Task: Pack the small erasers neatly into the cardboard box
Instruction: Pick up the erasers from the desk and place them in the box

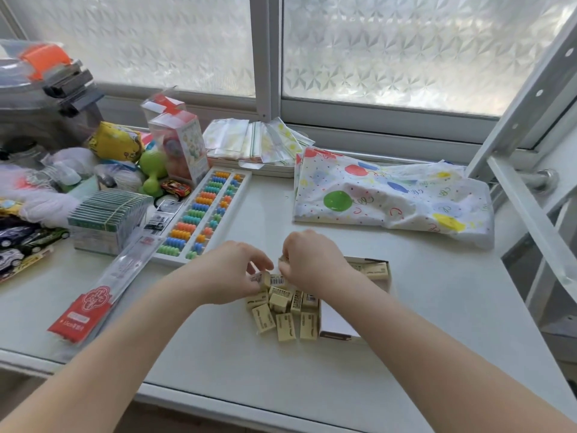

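Small erasers (282, 310), pale yellow, heaped loose on the desk (218, 364) just beneath and nearer than both hands; a few more already lying inside the cardboard box (338, 326), at its far end past the right wrist; box open and touching the heap on the right. Left hand (232, 270) curled, fingertips pinching one eraser with a barcode face; right hand (312, 264) closed down over the top of the heap, seemingly pinching another, though the grip itself hidden under the knuckles. Best done, probably, by gathering several at once, turning printed faces the same way, squaring the edges between both hands, then sliding the row flat against those already in the box; worth keeping the box steady with the right wrist. Barcode stripes and dark printed marks visible on the erasers, too small to read; red packet (78, 317) left of the left forearm with white writing, likewise illegible.
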`<state>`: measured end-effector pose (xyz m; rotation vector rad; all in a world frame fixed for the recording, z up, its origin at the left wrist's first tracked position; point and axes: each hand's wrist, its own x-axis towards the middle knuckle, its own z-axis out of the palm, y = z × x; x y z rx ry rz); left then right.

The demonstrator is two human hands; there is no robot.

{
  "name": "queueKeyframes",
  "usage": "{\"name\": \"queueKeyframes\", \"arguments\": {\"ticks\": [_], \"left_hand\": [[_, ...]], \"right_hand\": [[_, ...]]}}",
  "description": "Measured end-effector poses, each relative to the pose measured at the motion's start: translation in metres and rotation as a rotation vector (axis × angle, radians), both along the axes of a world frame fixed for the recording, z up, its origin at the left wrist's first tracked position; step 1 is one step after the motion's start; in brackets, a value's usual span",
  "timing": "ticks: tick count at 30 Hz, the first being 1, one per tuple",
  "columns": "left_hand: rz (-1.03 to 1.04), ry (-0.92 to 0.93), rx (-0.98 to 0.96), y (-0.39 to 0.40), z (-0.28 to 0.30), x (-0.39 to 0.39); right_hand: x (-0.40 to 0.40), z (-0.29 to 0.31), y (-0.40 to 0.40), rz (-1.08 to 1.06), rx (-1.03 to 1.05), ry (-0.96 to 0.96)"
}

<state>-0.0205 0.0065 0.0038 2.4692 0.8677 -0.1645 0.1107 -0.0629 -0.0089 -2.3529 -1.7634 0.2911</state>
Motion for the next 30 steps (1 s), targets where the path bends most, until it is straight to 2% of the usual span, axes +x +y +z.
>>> {"name": "queueKeyframes", "arguments": {"ticks": [3, 8, 11, 14, 16, 21, 25, 30], "left_hand": [[-0.030, 0.000, -0.022, 0.004, -0.002, -0.004], [-0.054, 0.006, -0.056, 0.011, -0.008, -0.009], [-0.009, -0.099, 0.022, 0.010, -0.002, -0.005], [-0.013, -0.305, 0.075, -0.005, 0.015, 0.014], [-0.118, -0.375, 0.099, -0.026, 0.022, 0.036], [-0.303, -0.310, 0.163, -0.066, 0.002, 0.086], [-0.292, -0.251, 0.211, -0.068, -0.015, 0.096], [-0.282, -0.258, 0.223, -0.071, -0.021, 0.095]], "right_hand": [[0.006, 0.003, -0.003, -0.019, 0.075, 0.042], [0.053, 0.036, -0.037, -0.122, 0.211, 0.258], [0.081, 0.048, -0.069, -0.185, 0.196, 0.416], [0.095, 0.046, -0.095, -0.192, 0.154, 0.344], [0.096, 0.039, -0.105, -0.161, 0.135, 0.300], [0.094, 0.016, -0.116, 0.020, 0.123, 0.156], [0.090, 0.005, -0.116, 0.092, 0.142, 0.029], [0.089, 0.002, -0.112, 0.097, 0.146, 0.013]]}}
